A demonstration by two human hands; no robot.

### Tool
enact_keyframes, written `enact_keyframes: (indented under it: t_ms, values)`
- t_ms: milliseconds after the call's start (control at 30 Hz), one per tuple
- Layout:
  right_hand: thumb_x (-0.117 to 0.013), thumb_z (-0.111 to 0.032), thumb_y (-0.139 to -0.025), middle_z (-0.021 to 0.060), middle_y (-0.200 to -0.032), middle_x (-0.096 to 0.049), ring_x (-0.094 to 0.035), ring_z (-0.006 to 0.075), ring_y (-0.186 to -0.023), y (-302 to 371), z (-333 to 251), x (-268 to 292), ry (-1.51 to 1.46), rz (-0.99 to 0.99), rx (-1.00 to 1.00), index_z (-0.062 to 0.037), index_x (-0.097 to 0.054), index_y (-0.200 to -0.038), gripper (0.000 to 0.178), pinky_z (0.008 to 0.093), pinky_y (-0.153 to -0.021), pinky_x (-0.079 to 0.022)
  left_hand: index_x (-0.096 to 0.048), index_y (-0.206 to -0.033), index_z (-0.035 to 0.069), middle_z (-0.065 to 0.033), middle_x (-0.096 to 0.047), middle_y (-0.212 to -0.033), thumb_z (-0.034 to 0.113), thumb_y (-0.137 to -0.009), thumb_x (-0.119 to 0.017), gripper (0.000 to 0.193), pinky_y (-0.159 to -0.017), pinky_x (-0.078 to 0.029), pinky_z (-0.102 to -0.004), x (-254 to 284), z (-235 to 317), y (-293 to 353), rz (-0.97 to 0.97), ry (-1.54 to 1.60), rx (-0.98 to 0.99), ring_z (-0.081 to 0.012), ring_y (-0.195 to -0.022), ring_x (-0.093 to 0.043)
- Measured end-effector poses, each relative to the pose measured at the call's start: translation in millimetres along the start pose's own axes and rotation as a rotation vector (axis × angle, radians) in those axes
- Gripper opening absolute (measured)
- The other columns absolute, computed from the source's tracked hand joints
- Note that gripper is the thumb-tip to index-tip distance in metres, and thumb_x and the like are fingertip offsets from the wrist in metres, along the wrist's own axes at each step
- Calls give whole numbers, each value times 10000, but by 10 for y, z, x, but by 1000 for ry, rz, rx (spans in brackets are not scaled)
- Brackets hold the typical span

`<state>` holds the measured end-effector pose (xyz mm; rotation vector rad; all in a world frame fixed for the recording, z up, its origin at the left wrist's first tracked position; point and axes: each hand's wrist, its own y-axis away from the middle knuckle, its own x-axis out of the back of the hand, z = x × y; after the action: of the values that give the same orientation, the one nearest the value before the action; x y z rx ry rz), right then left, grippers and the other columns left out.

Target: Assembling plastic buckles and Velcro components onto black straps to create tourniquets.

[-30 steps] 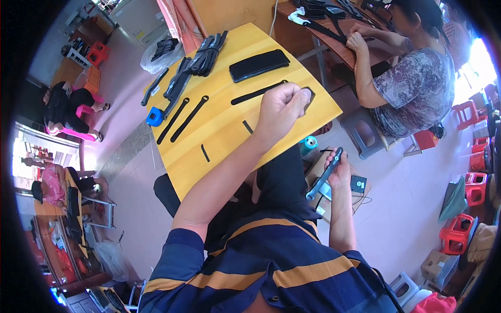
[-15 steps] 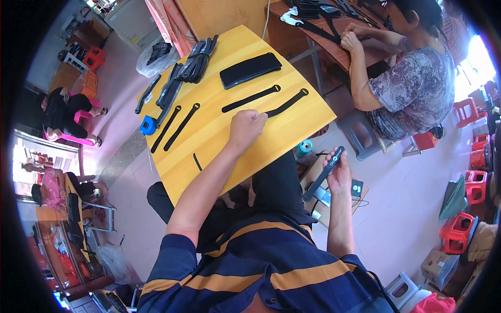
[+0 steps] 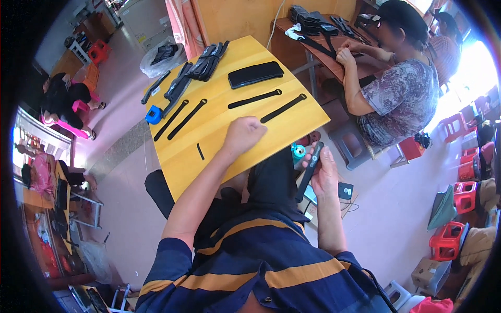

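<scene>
My left hand (image 3: 243,136) is closed into a loose fist above the yellow tabletop (image 3: 229,169); anything inside it is hidden. Just beyond its knuckles lies a black strap with a ring end (image 3: 284,108). Off the table's right edge, my right hand (image 3: 325,175) grips a black strap with a pale printed mark (image 3: 310,169). On the tabletop are a second ring-ended strap (image 3: 254,99), two more side by side, a left one (image 3: 171,120) and a right one (image 3: 187,119), and a short black strip (image 3: 200,151).
Farther back lie a black rectangular pad (image 3: 255,74), a bundle of dark straps (image 3: 209,61) and a blue tape measure (image 3: 153,115). A co-worker (image 3: 399,99) handles straps at a brown table (image 3: 323,49). A turquoise roll (image 3: 298,151) sits below my table's right edge.
My left hand has come away from the right-hand ring-ended strap, which now lies straight on the table. My right hand has moved left and slightly up with its strap, nearer the table.
</scene>
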<state>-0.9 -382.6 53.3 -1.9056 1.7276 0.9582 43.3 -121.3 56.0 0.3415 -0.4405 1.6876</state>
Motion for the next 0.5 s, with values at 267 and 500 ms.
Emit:
enact_keyframes:
  t_ms: [267, 500]
  values:
    - [-649, -179, -1012, 41, -1035, -700, -662, 121, -904, 366, 158, -442, 44, -179, 22, -26, -647, -1182, 229, 268, -832, -561, -695, -829, -1, -28, -690, -684, 50, -869, -693, 65, -570, -487, -228, 29, 1103, 934, -219, 214, -213, -48, -601, -611]
    - [-713, -86, -956, 56, -1071, -705, -657, 138, -920, 503, 217, -491, 128, -262, 71, -15, -689, -1137, 196, 280, -856, -536, -692, -791, 19, -128, -679, -647, 93, -787, -720, 79, -557, -508, -333, 204, 1154, 1191, -76, 114, -247, -237, -553, -660]
